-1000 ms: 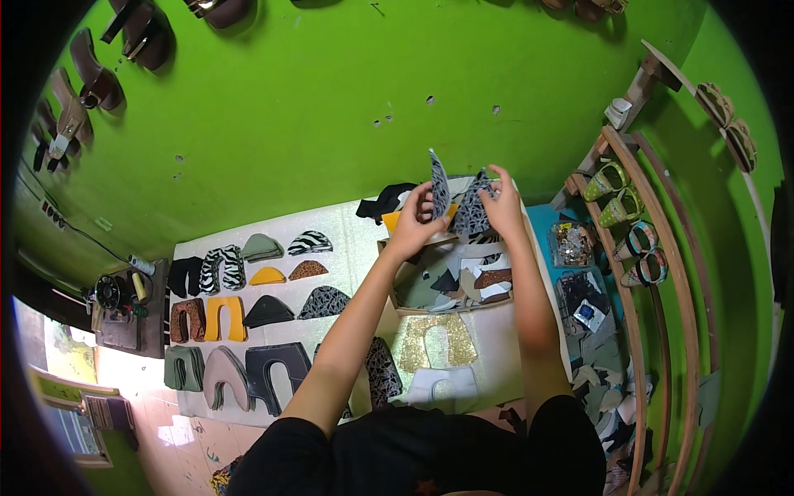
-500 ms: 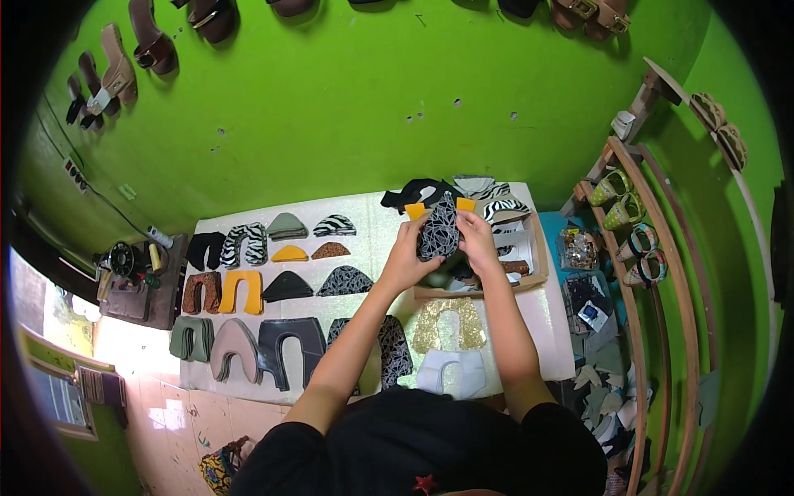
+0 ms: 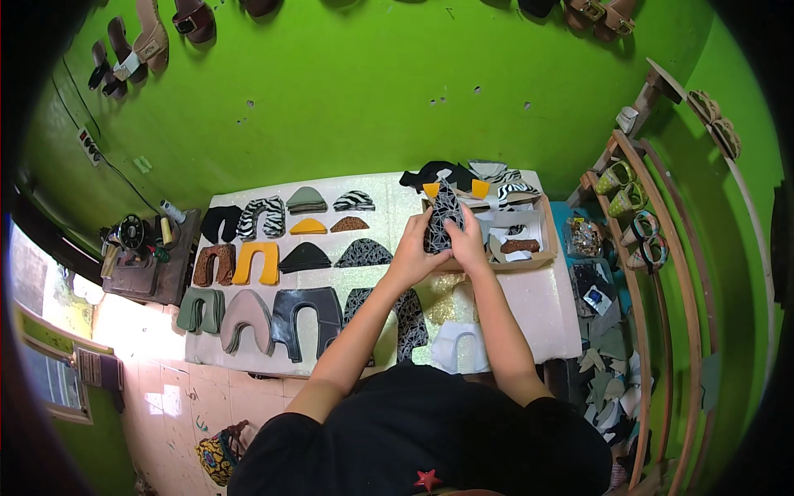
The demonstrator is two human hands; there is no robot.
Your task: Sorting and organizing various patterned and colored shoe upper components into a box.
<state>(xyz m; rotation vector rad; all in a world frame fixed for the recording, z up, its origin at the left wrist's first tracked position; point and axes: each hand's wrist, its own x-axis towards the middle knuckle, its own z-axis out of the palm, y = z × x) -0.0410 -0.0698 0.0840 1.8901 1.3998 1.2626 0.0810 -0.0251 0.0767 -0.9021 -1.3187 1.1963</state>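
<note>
Above the table, a black piece of shoe-upper material (image 3: pixel 445 217) with a grey web pattern is held upright, its pointed end up. My left hand (image 3: pixel 415 248) is closed on its left side. My right hand (image 3: pixel 467 240) grips the right side, with the thumb lying across its face. The fingers behind the piece are hidden. Just right of my hands is a shallow cardboard box (image 3: pixel 549 223) with a brown piece (image 3: pixel 520 245) and white pieces inside. Below my wrists lie a gold glitter piece (image 3: pixel 451 304) and a white U-shaped piece (image 3: pixel 460 345).
Piles of cut pieces, including yellow U-shapes (image 3: pixel 256 263) and dark grey ones (image 3: pixel 306 321), cover the left of the white table (image 3: pixel 538 322). A sewing machine (image 3: pixel 132 233) stands left. On the right are a wooden rack (image 3: pixel 662 289) with sandals and a heap of scraps (image 3: pixel 608 380).
My hands have drawn closer together around the patterned piece, and my right thumb has come onto its face. The whole view has shifted slightly.
</note>
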